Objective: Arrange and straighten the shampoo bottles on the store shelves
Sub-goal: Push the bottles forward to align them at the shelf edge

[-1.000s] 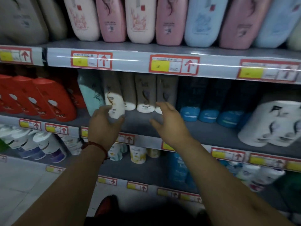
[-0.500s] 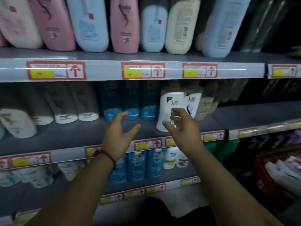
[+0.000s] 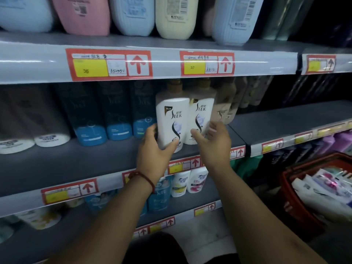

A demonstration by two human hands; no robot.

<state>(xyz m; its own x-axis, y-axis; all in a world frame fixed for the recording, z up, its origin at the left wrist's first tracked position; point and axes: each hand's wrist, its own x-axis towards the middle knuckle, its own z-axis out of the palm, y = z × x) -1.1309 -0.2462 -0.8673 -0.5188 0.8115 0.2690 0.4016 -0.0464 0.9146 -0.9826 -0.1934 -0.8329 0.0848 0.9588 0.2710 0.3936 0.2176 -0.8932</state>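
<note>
Two white SLEK shampoo bottles stand side by side on the middle shelf [image 3: 76,164]. My left hand [image 3: 154,149] grips the lower part of the left white bottle [image 3: 172,119], thumb across its front and fingers behind its left side. My right hand [image 3: 213,143] is spread in front of the right white bottle [image 3: 201,119], fingertips near its lower edge; whether they touch it I cannot tell. Dark blue bottles [image 3: 114,115] stand in a row just left of the white pair. Beige bottles [image 3: 222,109] stand to the right, further back.
Large pink, blue and cream bottles [image 3: 175,16] fill the top shelf. Smaller blue and white bottles [image 3: 181,183] sit on the shelf below my hands. A red basket [image 3: 297,180] full of packets stands at the lower right. Price tags line each shelf edge.
The view has shifted right along the shelf. My left hand moved from open air onto the left white bottle. My right hand left that bottle and now hovers at the right one.
</note>
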